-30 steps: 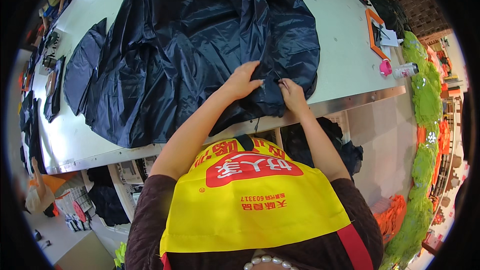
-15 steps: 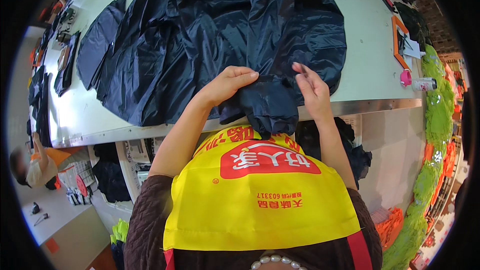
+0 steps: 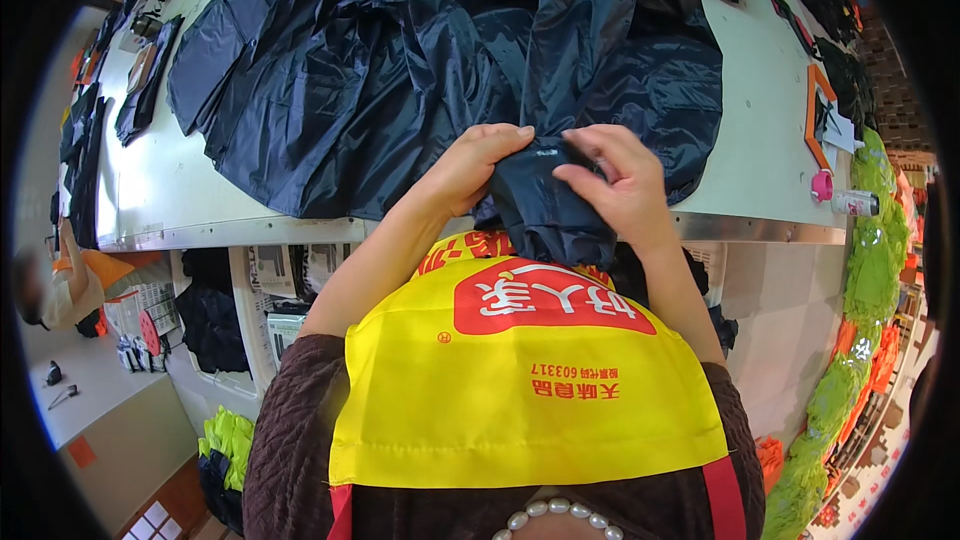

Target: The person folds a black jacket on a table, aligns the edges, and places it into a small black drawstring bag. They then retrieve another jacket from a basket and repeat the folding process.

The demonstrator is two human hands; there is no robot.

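Observation:
A glossy dark navy garment (image 3: 320,110) lies spread over the table, and a bunched part of it (image 3: 550,195) hangs over the front edge against my apron. My left hand (image 3: 480,165) pinches the upper left edge of that bunched part, thumb on top. A small pale mark shows on the cloth between my hands. My right hand (image 3: 625,180) is at the upper right edge of the bunched part, slightly blurred. Its thumb and curled forefinger are apart, with their tips at the cloth.
The white table (image 3: 755,130) has a metal front edge. At its right lie an orange frame (image 3: 818,115), a pink ring-shaped object (image 3: 821,186) and a clear cylindrical container (image 3: 855,203). Lime-green cloth (image 3: 850,340) hangs beyond. At far left is another person (image 3: 70,290).
My right hand has moved in from beside the bunched cloth to its upper edge. My left hand keeps its pinch. The whole view has shifted slightly.

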